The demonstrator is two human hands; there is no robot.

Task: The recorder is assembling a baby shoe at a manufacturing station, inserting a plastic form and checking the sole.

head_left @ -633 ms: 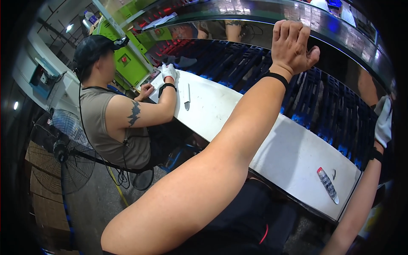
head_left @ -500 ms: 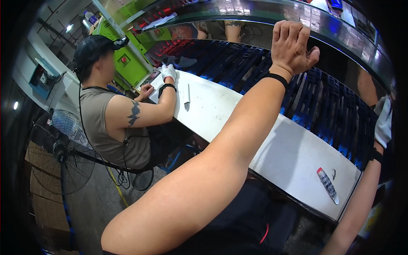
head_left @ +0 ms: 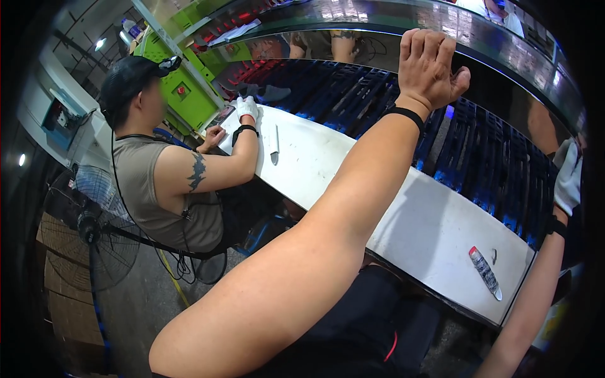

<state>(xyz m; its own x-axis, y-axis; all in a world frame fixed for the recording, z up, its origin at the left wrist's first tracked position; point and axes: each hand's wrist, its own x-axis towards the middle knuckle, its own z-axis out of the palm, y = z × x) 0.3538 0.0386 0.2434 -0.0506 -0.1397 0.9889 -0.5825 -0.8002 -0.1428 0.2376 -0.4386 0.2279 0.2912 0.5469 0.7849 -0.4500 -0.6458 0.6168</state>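
My bare left hand, with a black band on its wrist, reaches up to the shiny metal ledge. Its fingers are curled over the ledge's edge, and the thumb sticks out to the right. At the far right, my right hand wears a white glove and is raised beside the dark, reflective panel under the ledge. Its fingers are partly lost in the dark rim. On the white tabletop below lies a knife-like tool with a wrapped dark grip, a red end and a pale tip. A small dark hook-shaped piece is beside it.
Dark slats run between tabletop and ledge, with a small bright piece among them. A co-worker sits at left, one gloved hand on the table near another blade-like tool. A standing fan and cartons are behind.
Both my hands stay in nearly the same places. The view has shifted slightly. A small bright piece now shows among the slats below my left hand.
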